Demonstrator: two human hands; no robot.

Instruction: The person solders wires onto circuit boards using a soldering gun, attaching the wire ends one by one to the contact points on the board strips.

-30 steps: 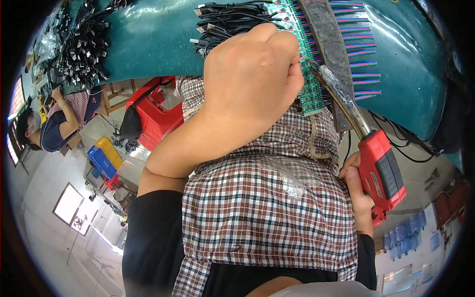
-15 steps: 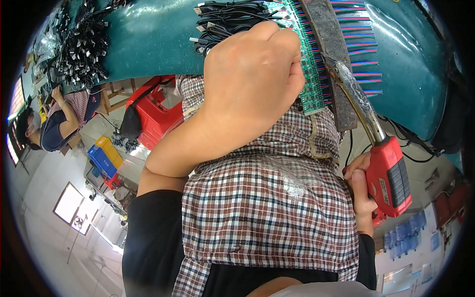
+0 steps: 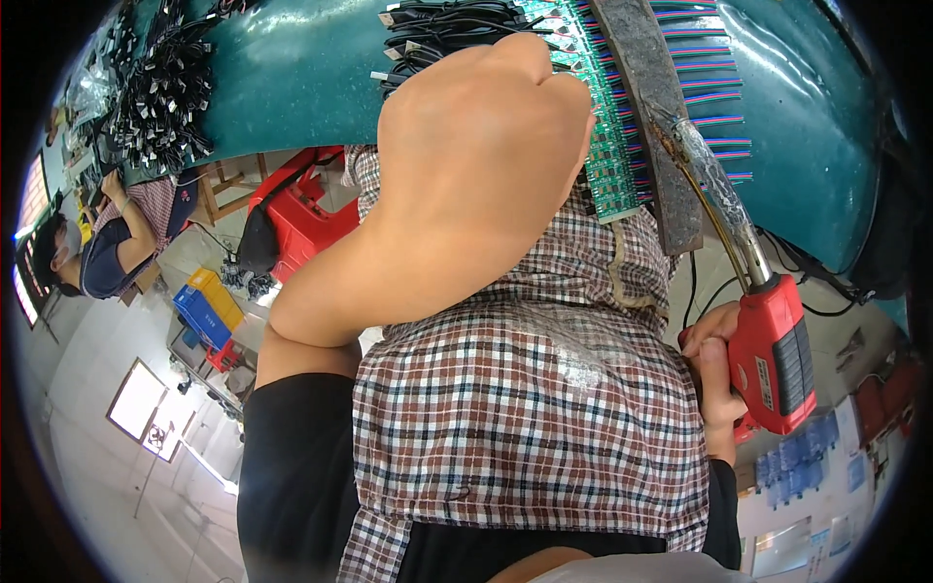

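My left hand point(image 3: 476, 155) is curled closed over the left edge of a long green circuit board panel point(image 3: 612, 175), its back toward me. Its fingertips, and whatever they pinch, are hidden. Black USB cables point(image 3: 447, 29) lie bundled just beyond it, their metal plugs pointing left. In my right hand point(image 3: 714, 374) is the red handle of a soldering gun point(image 3: 773, 355). The gun's metal barrel slants up and left, its tip over a dark metal bar point(image 3: 666, 175) that lies along the panel. Thin multicoloured wires point(image 3: 714, 92) stick out to the right of the bar.
A green mat point(image 3: 301, 87) covers the table, with a large heap of black USB cables point(image 3: 165, 97) at its left. Red plastic stools point(image 3: 306, 214) and blue and yellow crates point(image 3: 209, 301) stand on the floor. Another person point(image 3: 117, 233) sits at the far left.
My left hand has shifted slightly left and its thumb is now less visible. The soldering gun has moved a little to the right, its tip drawing slightly across the bar.
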